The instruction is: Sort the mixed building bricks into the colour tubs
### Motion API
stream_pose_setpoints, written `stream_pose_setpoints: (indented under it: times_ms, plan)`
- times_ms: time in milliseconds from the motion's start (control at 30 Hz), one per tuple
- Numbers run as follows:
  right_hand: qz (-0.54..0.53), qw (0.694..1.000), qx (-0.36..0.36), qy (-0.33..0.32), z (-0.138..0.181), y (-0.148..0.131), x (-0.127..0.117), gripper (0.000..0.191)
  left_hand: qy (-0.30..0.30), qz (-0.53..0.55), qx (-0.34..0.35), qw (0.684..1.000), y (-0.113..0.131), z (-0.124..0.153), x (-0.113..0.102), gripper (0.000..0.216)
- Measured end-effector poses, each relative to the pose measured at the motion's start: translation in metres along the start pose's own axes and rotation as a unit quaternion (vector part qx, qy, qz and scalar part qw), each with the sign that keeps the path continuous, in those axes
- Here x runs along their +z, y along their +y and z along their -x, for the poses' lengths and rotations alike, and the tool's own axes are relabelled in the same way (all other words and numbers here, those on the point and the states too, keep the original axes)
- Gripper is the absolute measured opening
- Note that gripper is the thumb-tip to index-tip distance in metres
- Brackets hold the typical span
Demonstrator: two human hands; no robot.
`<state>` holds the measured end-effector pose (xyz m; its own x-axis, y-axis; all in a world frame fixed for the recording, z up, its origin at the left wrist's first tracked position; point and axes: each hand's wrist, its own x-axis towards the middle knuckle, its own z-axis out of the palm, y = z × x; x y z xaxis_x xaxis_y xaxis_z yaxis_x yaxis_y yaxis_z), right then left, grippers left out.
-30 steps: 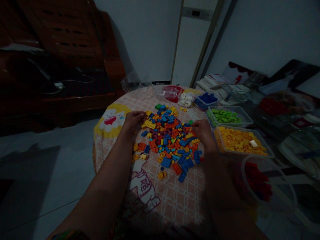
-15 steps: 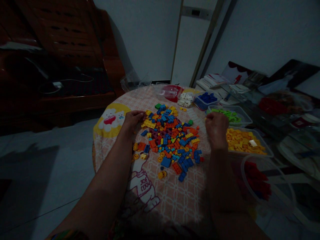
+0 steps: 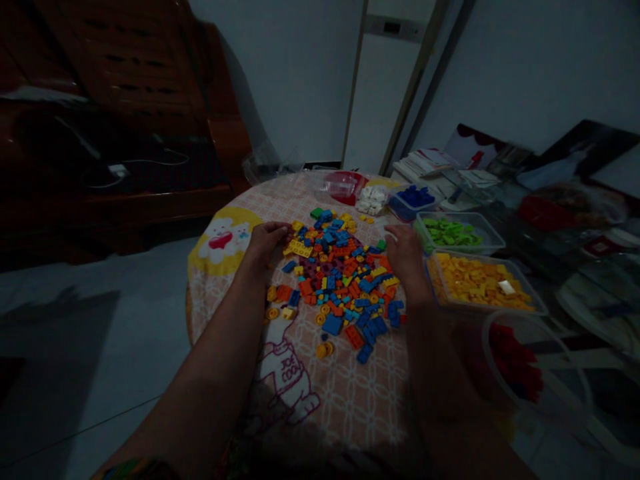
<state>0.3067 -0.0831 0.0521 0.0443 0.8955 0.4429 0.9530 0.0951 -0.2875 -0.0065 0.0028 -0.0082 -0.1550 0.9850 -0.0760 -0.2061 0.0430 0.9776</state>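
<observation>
A mixed pile of toy building bricks [image 3: 345, 267] in orange, blue, yellow, teal and other colours lies mid-table. At its left edge rests my left hand [image 3: 267, 240], fingers curled and pressed together beside a yellow studded plate [image 3: 300, 249]; whatever is in them, if anything, is too dark to make out. My right hand [image 3: 405, 253] is over the pile's right side, close to a green brick [image 3: 381, 245]. Its fingertips point left and stand slightly apart, with nothing visible between them.
Along the right stand clear boxes of lime green bricks [image 3: 453, 232], yellow bricks [image 3: 483, 283] and blue bricks [image 3: 417, 195]. A round tub [image 3: 575, 373] with red bricks is nearest. White bricks [image 3: 371, 199] lie at the back on the patterned tablecloth [image 3: 360, 393].
My right hand has moved left, from beside the yellow brick box to the pile's right edge, and its fingers have loosened. My left hand has stayed nearly still.
</observation>
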Motion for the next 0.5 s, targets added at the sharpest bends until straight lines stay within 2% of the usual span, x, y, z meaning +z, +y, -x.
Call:
stream_pose_setpoints:
  times_ms: [100,200,333,500]
  plan:
    - [0.005,0.996,-0.047,-0.075,0.009,-0.003,0.031,0.042,0.002,0.003,0.002,1.0,0.0,-0.001,0.001,0.015]
    - [0.011,0.991,-0.075,-0.112,0.019,0.0,0.048,0.045,0.003,0.006,0.0,1.0,0.001,-0.001,0.002,0.014]
    - [0.025,0.985,-0.067,-0.159,0.02,0.003,0.053,0.036,0.004,0.002,-0.003,1.0,0.001,-0.001,0.001,0.014]
    - [-0.011,0.987,-0.041,-0.156,0.013,0.003,0.046,0.027,0.005,0.001,0.0,1.0,0.0,0.001,0.001,0.017]
